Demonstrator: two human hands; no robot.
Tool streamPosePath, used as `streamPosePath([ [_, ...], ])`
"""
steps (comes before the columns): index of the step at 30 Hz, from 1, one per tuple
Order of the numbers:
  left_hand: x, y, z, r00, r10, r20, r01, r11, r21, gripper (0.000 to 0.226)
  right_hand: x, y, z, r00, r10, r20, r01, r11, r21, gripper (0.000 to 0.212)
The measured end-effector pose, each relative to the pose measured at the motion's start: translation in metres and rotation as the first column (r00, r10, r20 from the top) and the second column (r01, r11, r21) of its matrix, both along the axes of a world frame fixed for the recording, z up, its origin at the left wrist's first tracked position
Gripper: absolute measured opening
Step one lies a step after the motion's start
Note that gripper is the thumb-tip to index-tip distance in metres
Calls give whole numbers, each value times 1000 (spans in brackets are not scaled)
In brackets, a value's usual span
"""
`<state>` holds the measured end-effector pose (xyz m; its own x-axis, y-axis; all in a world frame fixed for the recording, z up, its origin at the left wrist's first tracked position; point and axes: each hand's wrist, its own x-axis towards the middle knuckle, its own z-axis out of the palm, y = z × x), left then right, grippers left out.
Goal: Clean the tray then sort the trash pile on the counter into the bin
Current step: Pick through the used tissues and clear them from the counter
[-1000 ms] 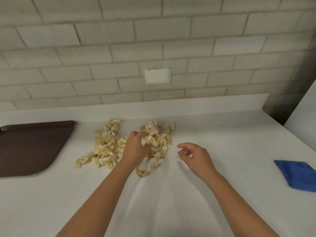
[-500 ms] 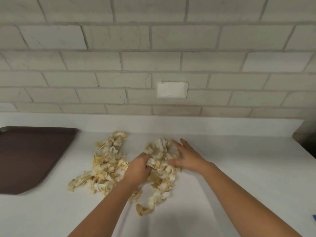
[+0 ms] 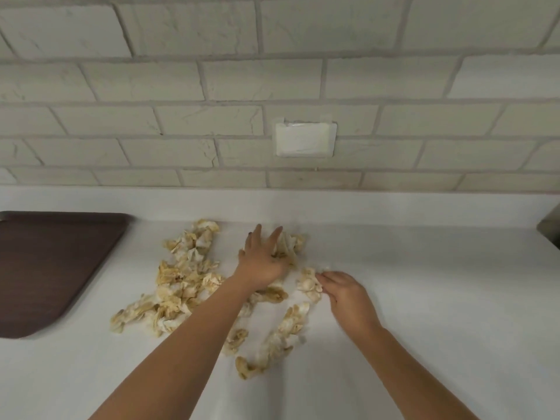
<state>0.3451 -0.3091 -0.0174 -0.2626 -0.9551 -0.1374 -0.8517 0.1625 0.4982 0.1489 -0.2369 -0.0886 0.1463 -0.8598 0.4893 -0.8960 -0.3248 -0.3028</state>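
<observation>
Hands have traded places in the last half second. The left hand (image 3: 263,259), then curled into the trash pile (image 3: 181,286), now lies flat with straight, spread fingers (image 3: 257,237) over the pile's far clump. The right hand (image 3: 348,294) has drawn back, its curled fingertips against one scrap (image 3: 307,283); I cannot tell whether it pinches it. The pile sits on the desk (image 3: 424,298) beside the tray (image 3: 54,268). Gathering seems under way, and no bin shows.

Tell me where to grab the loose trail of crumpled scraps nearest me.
Probably pinch the trail of scraps at its thick middle, coming from above on the right with the right hand: it lies flat, soft, with bare counter on that side.
</observation>
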Motion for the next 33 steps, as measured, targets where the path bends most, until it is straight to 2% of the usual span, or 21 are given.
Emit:
streamPosePath([
  [2,-12,-5,-7,979,-95,182,93,995,21,80,-4,7,-1,998,10,58,-10,1000,1,48],
  [4,-18,-11,-12,947,-123,298,127,992,8,78,-5,13,5,961,-24,275,7,998,64,52],
  [6,-20,-17,-16,941,-93,326,121,990,-66,64,-8,16,12,873,-99,477,20,986,168,54],
  [8,-22,-21,-18,948,-54,314,117,976,-185,48,-10,16,19,788,-150,597,10,973,230,50],
  [11,-20,-25,-19,983,-47,176,81,979,-187,33,-8,13,37,697,-196,690,13,965,262,44],
  [13,-18,-27,-14,998,-2,-70,-4,997,-82,25,-4,11,48,710,-187,678,17,968,249,37],
  [14,-16,-27,-9,973,59,-223,-63,998,-13,23,0,8,51,741,-168,650,14,972,236,31],
  [15,-14,-27,-2,922,131,-366,-120,991,53,22,4,6,53,784,-143,603,0,973,231,27],
  [16,-11,-27,5,853,200,-482,-164,980,116,21,8,3,53,837,-116,535,-22,969,245,31],
  [18,-3,-26,19,721,303,-623,-225,953,203,19,15,-2,46,919,-74,387,-62,942,328,46],
  [19,0,-26,26,661,344,-667,-255,939,232,17,18,-4,40,948,-53,314,-69,928,366,45],
  [21,7,-25,37,564,394,-726,-305,916,261,14,22,-6,31,982,-13,189,-56,933,355,31],
  [24,16,-19,49,453,439,-776,-324,892,315,12,23,-4,24,992,11,124,-48,953,298,15],
  [26,20,-12,57,352,478,-805,-332,868,370,10,23,1,24,988,4,157,-53,948,313,16],
  [28,23,-3,69,242,511,-825,-341,841,420,9,21,9,29,956,-74,282,-36,930,365,20],
  [30,26,7,84,138,536,-833,-310,822,478,10,16,20,37,870,-184,457,-1,928,374,26],
  [33,25,22,111,9,547,-837,-208,819,534,30,9,41,49,699,-298,650,87,938,336,32],
])
